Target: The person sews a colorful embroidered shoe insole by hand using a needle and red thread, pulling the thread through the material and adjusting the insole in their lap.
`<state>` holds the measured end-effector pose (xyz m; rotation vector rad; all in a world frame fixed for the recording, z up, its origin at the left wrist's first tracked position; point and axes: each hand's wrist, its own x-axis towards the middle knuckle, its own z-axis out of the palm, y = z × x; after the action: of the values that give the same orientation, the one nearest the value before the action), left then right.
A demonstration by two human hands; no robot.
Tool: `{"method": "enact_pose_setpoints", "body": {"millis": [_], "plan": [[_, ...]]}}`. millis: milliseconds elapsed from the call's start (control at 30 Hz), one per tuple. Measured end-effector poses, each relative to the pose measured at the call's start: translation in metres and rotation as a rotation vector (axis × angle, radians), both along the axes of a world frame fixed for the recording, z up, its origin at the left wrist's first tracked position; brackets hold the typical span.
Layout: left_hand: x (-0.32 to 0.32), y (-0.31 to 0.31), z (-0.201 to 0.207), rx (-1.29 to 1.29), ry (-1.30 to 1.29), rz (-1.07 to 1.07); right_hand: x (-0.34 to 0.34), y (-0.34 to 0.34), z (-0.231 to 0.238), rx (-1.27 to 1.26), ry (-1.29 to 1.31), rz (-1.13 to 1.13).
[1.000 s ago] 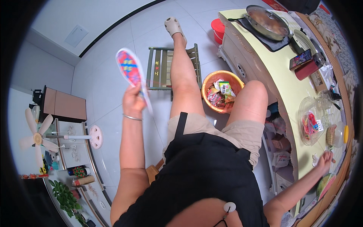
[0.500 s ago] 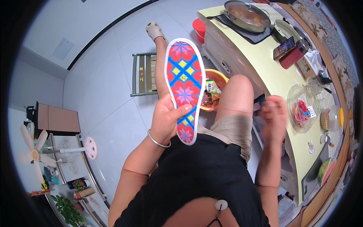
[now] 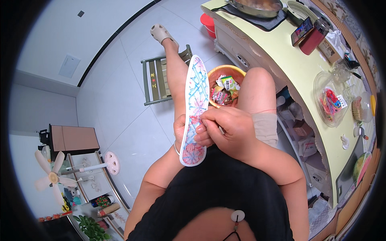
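Workpiece: one insole [image 3: 196, 96], held in front of the torso between the two hands, above the lap. Its long axis runs away from the body, and the white face carrying blue and pink-red stitching is turned to the viewer.

Left hand [image 3: 179, 127]: positioned at the left edge of the insole and partly behind it, gripping the middle section. Some fingers are hidden by the workpiece. A bracelet [image 3: 175, 149] encircles the wrist.

Right hand [image 3: 231, 128]: positioned at the right edge, fingers curled, thumb and forefinger brought together against the stitched face. Any item within the pinch is too small to tell. A red thread [image 3: 264, 111] crosses the right thigh beside this hand.

Floor area: a bin [image 3: 229, 67] containing wrappers stands between the legs, beyond the insole. A slatted stool [image 3: 155, 82] stands to its left, partly covered by the left leg. A red bucket [image 3: 208, 25] stands beside the far end of the table [image 3: 297, 72].

Table, at the right: a clear tray [image 3: 320, 82] contains coloured strands [image 3: 331, 103]. A jar with a yellow lid is just beside it. Farther along are a phone [image 3: 302, 31], a red flask [image 3: 313, 40] and a pan [image 3: 257, 10] on a dark mat [image 3: 269, 24]
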<state>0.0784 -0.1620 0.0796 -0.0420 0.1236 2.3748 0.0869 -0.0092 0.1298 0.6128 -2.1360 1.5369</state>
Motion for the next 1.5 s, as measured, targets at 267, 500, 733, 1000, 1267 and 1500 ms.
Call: {"method": "enact_pose_setpoints", "body": {"millis": [267,500,733,1000,1267,1500], "plan": [[0.004,-0.006,-0.004,-0.154,0.014,0.024,0.0,-0.005,-0.008,0.029,0.05,-0.014],[0.004,-0.003,0.0,-0.147,0.014,-0.015,0.001,-0.005,-0.008,0.024,0.034,-0.02],[0.0,-0.005,0.004,-0.134,0.135,-0.029,0.001,-0.002,-0.01,0.0,0.008,-0.012],[0.005,0.005,0.035,-0.815,0.389,0.304,0.002,0.024,-0.036,-0.654,-0.779,0.397],[0.012,0.005,0.041,-0.841,0.396,0.255,0.006,0.031,-0.053,-0.702,-0.807,0.456],[0.014,0.002,0.037,-0.876,0.431,0.252,0.005,0.026,-0.055,-0.694,-0.836,0.398]]}}
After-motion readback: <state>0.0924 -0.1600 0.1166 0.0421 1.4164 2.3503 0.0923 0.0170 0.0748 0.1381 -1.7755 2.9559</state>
